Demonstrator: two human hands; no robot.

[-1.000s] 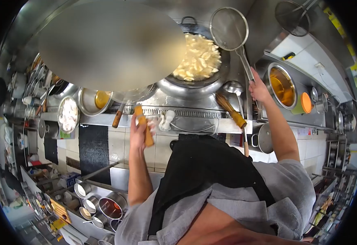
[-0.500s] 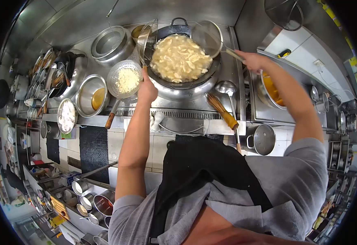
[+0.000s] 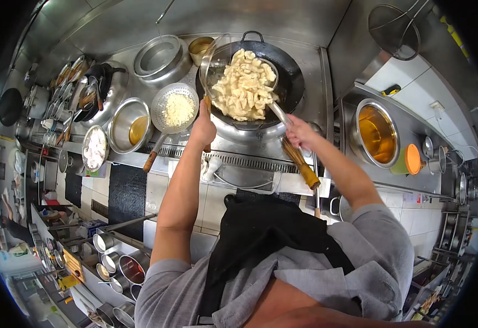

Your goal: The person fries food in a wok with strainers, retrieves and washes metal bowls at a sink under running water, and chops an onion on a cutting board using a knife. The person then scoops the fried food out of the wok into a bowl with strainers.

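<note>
A heap of pale, battered-looking food pieces (image 3: pixel 243 87) is gathered over the black wok (image 3: pixel 291 76) on the range. My right hand (image 3: pixel 302 134) is closed around the metal handle of a strainer (image 3: pixel 279 113), whose bowl is mostly hidden under and behind the food. On the wok's left, my left hand (image 3: pixel 202 130) grips the wooden handle of a second, wire-rimmed strainer (image 3: pixel 208 68), tilted against the heap's left side. Just left of that hand rests a perforated ladle (image 3: pixel 164 127) holding chopped, pale yellow bits (image 3: pixel 178 110).
At left stand a steel bowl with amber liquid (image 3: pixel 119 117) and an oval dish of white food (image 3: pixel 95 147). A bamboo brush (image 3: pixel 303 168) lies at the range's front right. Farther right are a pot of amber oil (image 3: pixel 377 134) and an orange-lidded container (image 3: pixel 408 160). Nested pans (image 3: pixel 158 59) sit behind.
My right hand has swung left and toward me with its strainer. The food, spread in bubbling liquid before, is now scooped into a heap. My left hand stays near the wok's left side.
</note>
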